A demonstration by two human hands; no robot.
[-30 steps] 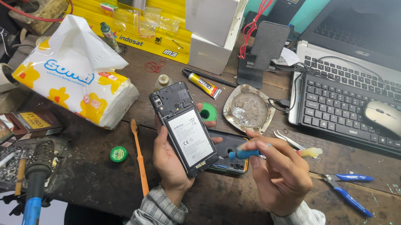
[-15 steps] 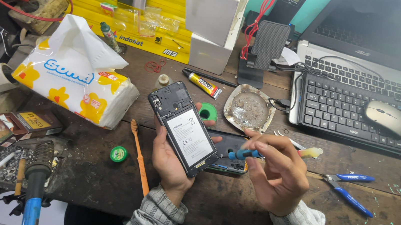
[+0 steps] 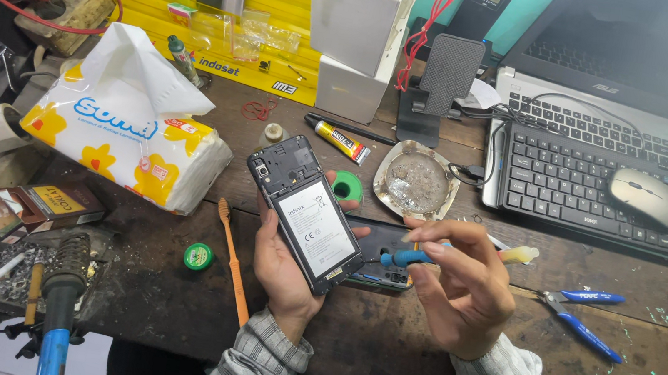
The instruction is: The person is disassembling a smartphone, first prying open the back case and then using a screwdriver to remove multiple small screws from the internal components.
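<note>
Opened smartphone (image 3: 305, 212), back cover off, rectangular, dark frame with pale battery label exposed and the camera end pointing up-left; held tilted above the scarred brown wooden workbench (image 3: 383, 344). Left hand (image 3: 284, 270) wraps it from below, fingers curled round both long edges, firm hold. Right hand (image 3: 463, 286) is pinched closed on a slim screwdriver (image 3: 408, 258) with a blue rubbery grip, tip pointing towards the phone's lower right edge; whether the tip touches cannot be told. Just behind the phone, flat on the bench, a dark plastic back cover (image 3: 383, 256), partly hidden by both hands. Left of the phone: orange-handled toothbrush (image 3: 233, 260) lying lengthwise, small round green tin (image 3: 198, 257). Above: green tape roll (image 3: 345, 186), crinkled foil dish (image 3: 416, 180) with grey residue, yellow glue tube (image 3: 339, 139). Far left: soft plastic tissue pack (image 3: 127, 126), white sheet pulled up. Right: blue-handled cutters (image 3: 584, 312), black keyboard (image 3: 594, 188) with grey mouse (image 3: 645, 198) resting on it.
</note>
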